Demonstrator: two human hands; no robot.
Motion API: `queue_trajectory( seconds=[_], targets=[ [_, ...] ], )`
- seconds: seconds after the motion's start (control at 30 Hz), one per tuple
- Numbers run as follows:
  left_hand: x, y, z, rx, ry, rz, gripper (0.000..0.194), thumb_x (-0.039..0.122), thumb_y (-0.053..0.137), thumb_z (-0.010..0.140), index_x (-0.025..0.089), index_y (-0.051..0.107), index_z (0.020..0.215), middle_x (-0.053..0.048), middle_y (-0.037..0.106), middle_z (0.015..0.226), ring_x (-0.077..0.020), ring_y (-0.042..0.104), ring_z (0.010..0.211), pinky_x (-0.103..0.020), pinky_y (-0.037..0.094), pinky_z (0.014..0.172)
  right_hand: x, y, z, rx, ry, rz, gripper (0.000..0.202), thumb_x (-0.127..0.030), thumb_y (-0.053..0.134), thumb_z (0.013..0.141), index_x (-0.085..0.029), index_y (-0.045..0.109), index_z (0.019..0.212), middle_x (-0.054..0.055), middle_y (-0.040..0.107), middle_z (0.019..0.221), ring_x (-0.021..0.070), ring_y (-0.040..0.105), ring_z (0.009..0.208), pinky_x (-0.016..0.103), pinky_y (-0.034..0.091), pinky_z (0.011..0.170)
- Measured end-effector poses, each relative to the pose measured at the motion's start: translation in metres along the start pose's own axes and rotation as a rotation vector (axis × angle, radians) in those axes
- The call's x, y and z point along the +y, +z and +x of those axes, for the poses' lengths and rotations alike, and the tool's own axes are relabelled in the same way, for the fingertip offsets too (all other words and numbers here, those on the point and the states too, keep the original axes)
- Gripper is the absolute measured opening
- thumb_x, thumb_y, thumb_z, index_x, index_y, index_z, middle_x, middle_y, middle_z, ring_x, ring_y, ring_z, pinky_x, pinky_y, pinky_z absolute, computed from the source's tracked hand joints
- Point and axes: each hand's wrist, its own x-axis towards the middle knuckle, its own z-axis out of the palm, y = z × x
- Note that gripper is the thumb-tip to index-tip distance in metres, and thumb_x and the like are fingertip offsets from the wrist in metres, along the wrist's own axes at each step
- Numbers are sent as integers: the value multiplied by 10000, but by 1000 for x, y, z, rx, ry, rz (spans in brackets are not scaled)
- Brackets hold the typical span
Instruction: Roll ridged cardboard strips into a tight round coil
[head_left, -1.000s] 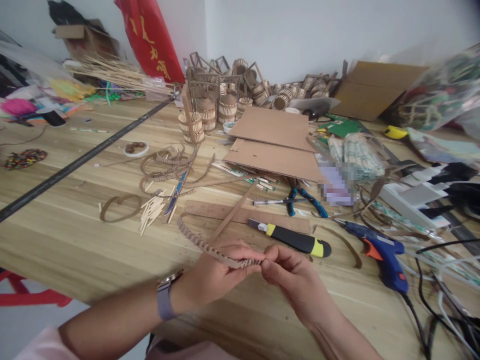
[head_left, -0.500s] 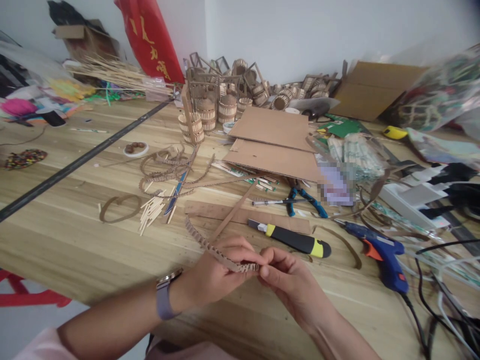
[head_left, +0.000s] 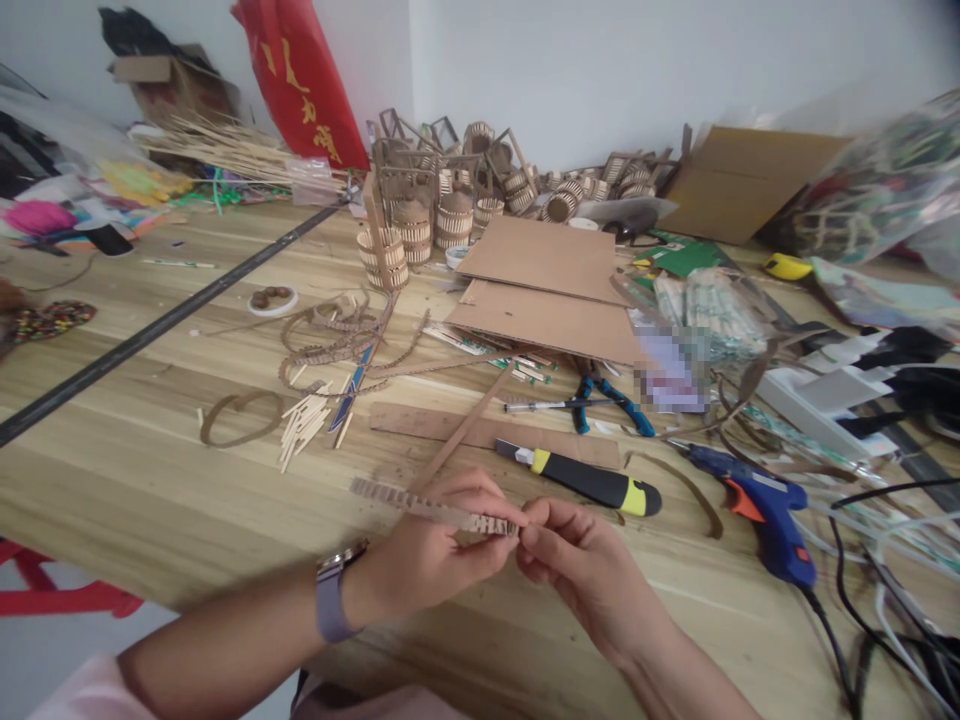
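A notched cardboard strip runs across the back of my left hand, its free end sticking out to the left above the table. My left fingers are closed around the strip close to its right end. There, my right hand pinches the tip between thumb and forefinger, and the fingertips of both hands nearly meet. Just beyond the hands lies a utility knife with a black and yellow handle. Under it is a flat cardboard piece, crossed by a narrow brown strip.
A blue glue gun with cables lies at the right. Small sticks, curled cardboard strips and blue-handled pliers are spread ahead. Cardboard sheets and small slatted buckets stand farther back. Part of another person's hand shows at the far left.
The strip's free left end has swung down and left and now lies straighter. Both my hands stay nearly in place. Another person's hand has come in at the left edge.
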Motion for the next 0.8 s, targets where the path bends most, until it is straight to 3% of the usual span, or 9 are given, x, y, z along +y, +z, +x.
queue_trajectory(
  seconds=[0.5,0.8],
  targets=[
    [-3,1,-2,28,-27,20,108,145,599,887,141,705,910,-43,649,840,-134,623,788,-228,501,737,1,-5,1,-1,-42,-87,292,-448,809,716,-169,723,692,16,664,644,103,511,537,258,389,557],
    [-4,2,-3,11,-43,20,139,141,590,884,157,708,955,-36,641,851,-147,627,811,-249,499,760,3,-3,3,41,-36,-49,338,-458,838,673,-168,672,619,-21,578,535,85,429,501,246,313,523]
  ],
)
